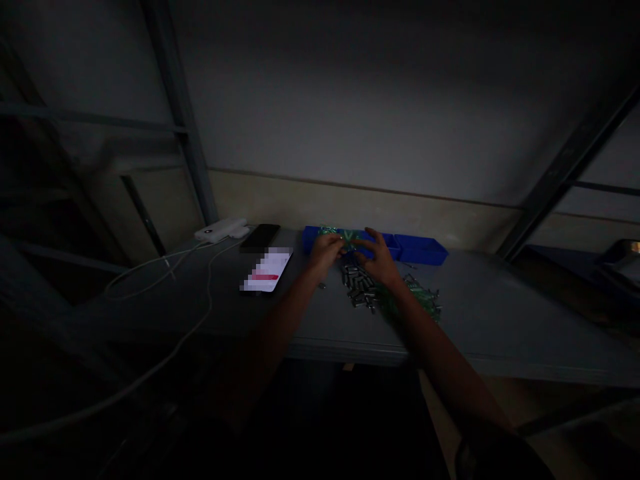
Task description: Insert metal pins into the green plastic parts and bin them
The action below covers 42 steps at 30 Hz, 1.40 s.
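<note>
1. Both hands meet at one small green piece (350,241), held just above the blue trays (423,249) that line the far edge of the tabletop (500,320).
2. The left hand (326,252) has its fingers curled shut on the left end of the green piece.
3. The right hand (380,261) lies more spread, with its fingertips at the right end of the piece; the dim light hides whether they pinch it or only touch it.
4. Just on the near side of the hands, about mid-tabletop, lies a pile of small metal cylinders (359,288).
5. A heap of green parts (423,297) lies right beside the cylinders, partly under the right forearm.
6. Left of the left hand, a phone with a lit screen (267,270) lies flat on the tabletop.
7. A dark phone (260,236) lies beyond it, nearer the far edge.
8. A white power bank (220,231) sits at the far left corner, and white cables (200,317) trail from it over the left and near edges.
</note>
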Tool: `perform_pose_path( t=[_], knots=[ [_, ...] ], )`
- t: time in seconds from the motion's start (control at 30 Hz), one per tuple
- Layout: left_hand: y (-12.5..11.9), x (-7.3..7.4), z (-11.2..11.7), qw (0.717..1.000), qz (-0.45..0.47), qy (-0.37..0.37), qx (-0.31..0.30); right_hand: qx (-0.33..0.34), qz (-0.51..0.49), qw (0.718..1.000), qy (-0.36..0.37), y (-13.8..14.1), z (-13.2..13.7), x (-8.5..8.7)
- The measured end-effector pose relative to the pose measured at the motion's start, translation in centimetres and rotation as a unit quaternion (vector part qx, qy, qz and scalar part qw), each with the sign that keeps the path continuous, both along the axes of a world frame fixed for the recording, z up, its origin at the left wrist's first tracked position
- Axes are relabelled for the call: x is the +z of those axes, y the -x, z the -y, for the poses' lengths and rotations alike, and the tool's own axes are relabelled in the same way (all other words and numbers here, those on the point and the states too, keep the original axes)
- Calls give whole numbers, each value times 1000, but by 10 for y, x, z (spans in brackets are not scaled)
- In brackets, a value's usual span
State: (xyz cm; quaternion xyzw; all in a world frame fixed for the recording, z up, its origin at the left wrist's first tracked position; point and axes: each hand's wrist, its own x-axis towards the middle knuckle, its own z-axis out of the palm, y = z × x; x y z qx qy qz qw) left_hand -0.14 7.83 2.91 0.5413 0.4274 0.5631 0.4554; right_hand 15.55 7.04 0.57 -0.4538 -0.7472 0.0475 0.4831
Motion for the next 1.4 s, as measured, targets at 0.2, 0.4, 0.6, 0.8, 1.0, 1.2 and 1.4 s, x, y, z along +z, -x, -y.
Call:
perform_pose_path(
  t=[0.2,0.4,0.6,0.8,1.0,1.2,1.4],
  knots=[
    [14,26,-13,951,-37,-179,250,-12,-8,1000,28,-1,0,-1],
    [25,49,-43,899,-83,-264,339,-47,-41,997,36,-1,2,0],
    [22,48,-57,863,-177,-293,371,-76,-77,993,42,-3,4,5],
    [15,8,-55,789,-527,-226,218,-89,-87,992,38,-4,3,5],
    [11,-10,-30,755,-595,-201,188,-104,-92,990,22,-13,5,15],
    [-4,-7,-5,766,-569,-258,151,-148,-138,978,59,-36,11,25],
    [-10,-21,-8,765,-583,-247,116,-99,55,977,179,-75,41,31]
  ],
)
